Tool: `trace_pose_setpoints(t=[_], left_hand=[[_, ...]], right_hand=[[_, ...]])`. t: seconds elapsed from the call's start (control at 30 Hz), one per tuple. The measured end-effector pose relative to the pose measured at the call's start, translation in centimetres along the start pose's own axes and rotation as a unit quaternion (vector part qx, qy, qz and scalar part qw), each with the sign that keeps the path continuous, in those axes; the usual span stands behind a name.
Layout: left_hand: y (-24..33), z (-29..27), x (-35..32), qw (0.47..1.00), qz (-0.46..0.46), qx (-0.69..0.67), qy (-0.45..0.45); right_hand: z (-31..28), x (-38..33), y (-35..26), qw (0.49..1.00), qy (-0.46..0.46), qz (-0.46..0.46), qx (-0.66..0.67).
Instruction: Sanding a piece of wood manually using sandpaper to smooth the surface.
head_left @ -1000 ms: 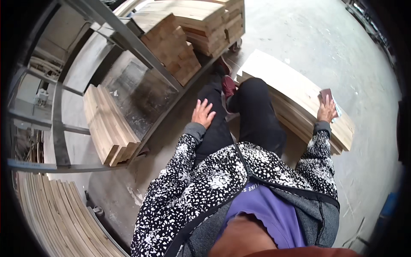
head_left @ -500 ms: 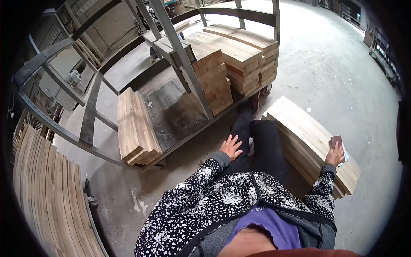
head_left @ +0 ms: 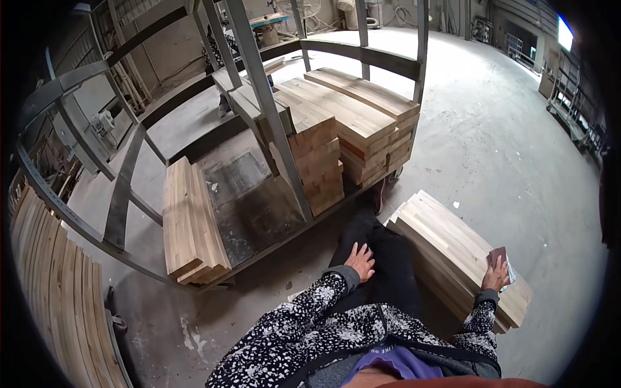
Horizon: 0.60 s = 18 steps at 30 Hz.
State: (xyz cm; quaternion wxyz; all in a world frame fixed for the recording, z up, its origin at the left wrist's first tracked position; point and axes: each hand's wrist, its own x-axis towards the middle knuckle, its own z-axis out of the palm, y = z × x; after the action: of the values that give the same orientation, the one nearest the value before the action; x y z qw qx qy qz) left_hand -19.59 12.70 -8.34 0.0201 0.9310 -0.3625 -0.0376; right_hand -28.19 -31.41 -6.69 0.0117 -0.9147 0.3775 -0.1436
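Note:
My right hand [head_left: 495, 274] is closed on a piece of brown sandpaper [head_left: 497, 254] with a pale sheet showing beside it. It presses the sandpaper on the top plank of a low stack of wooden planks [head_left: 446, 233] at my right, towards the near end. My left hand [head_left: 361, 263] rests on my dark trouser leg, fingers spread and holding nothing. The lower planks of the stack lie partly in shadow beside my leg.
Ahead stands a metal-framed cart [head_left: 304, 220] on wheels. It carries stacked wooden blocks [head_left: 317, 165], light boards [head_left: 343, 107] and a smaller bundle of planks [head_left: 193, 223]. Long boards [head_left: 58, 284] stand at far left. A wheeled rack [head_left: 569, 113] is far right.
The view has tilted up, so the cart and plank stack appear lower. My right hand stays on the sandpaper near the stack's near end; my left hand remains on my leg.

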Motion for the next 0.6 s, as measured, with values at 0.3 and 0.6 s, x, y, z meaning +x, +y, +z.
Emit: trace_pose_setpoints(t=[0.3,0.6], left_hand=[[0.2,7.3,3.7,0.985,0.066,0.043,-0.154],[-13.5,33.4,4.1,0.917,0.013,0.257,-0.304]], right_hand=[[4.9,0.5,-7.4,0.981,0.011,-0.191,0.041],[2.1,-4.6,-34.5,0.858,0.052,-0.458,0.229]])
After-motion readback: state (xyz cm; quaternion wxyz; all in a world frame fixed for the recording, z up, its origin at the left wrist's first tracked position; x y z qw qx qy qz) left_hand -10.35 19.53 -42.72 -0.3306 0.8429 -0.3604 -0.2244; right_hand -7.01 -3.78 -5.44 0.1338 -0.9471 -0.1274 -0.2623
